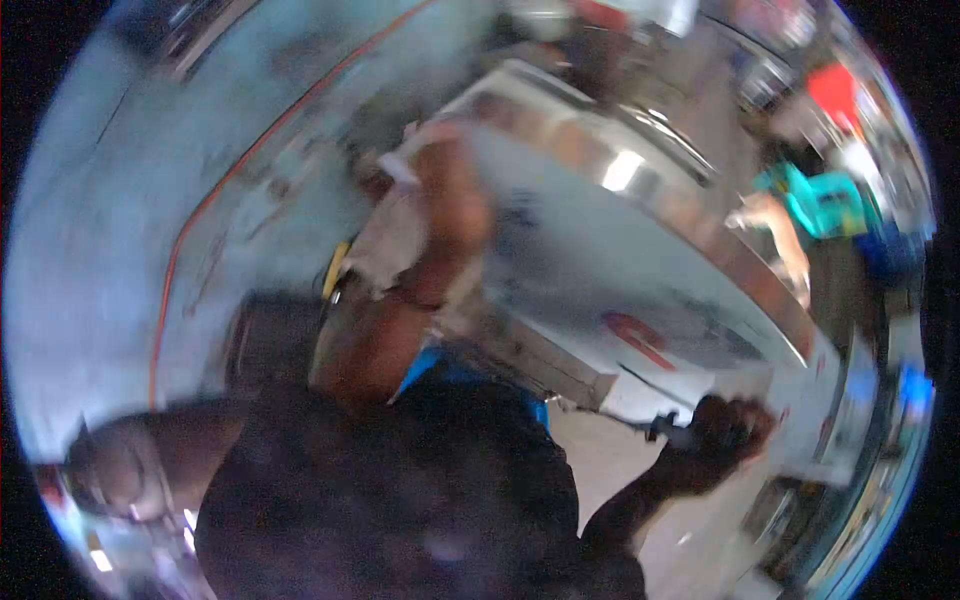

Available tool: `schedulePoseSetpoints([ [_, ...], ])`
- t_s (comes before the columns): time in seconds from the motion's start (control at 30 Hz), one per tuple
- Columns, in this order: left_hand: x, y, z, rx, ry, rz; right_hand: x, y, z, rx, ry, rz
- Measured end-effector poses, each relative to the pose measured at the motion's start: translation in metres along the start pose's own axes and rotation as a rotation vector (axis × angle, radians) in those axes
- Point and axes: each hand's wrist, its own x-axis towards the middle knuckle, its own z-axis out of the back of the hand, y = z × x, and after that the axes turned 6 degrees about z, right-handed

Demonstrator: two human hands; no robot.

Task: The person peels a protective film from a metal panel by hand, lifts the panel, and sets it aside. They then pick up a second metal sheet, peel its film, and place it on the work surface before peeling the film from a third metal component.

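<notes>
Right hand (pixel 735 430) grips a dark tool (pixel 668 430) beside the metal panel (pixel 560 250); left hand (pixel 455 190), grip too blurred to judge, is by its upper-left edge, where weak support could cause slipping.

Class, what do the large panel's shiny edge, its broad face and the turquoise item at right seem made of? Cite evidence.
Shiny edge: probably polished metal; it shows a bright glare and streaky, mirror-like reflections.
Broad face: smooth, pale grey; perhaps coated metal or film, but blur leaves this open.
Turquoise item: likely moulded plastic, from its even, saturated colour; its finish is unclear.
</notes>
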Motion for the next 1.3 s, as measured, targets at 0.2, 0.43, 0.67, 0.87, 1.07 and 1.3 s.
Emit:
schedulePoseSetpoints([
  [0.2,0.067,-0.051,0.011,-0.712,0.071,0.69,-0.002,0.037,-0.02,-0.47,0.777,0.611],
  [0.43,0.058,-0.058,0.005,-0.695,-0.021,0.584,0.084,0.072,-0.13,-0.842,0.718,0.59],
  [0.67,0.062,-0.057,0.011,-0.778,0.158,0.632,0.151,0.046,-0.196,-0.738,0.567,-0.27],
  [0.87,0.062,-0.056,0.028,-0.794,0.154,0.668,0.037,0.058,-0.236,-0.646,0.745,0.383],
  [1.07,0.077,-0.039,0.029,-0.722,-0.07,0.528,0.047,0.05,-0.247,-0.633,0.86,0.07],
  [1.3,0.16,-0.063,0.064,-0.49,0.434,-0.006,0.069,0.045,-0.229,-0.091,0.662,-0.2],
])
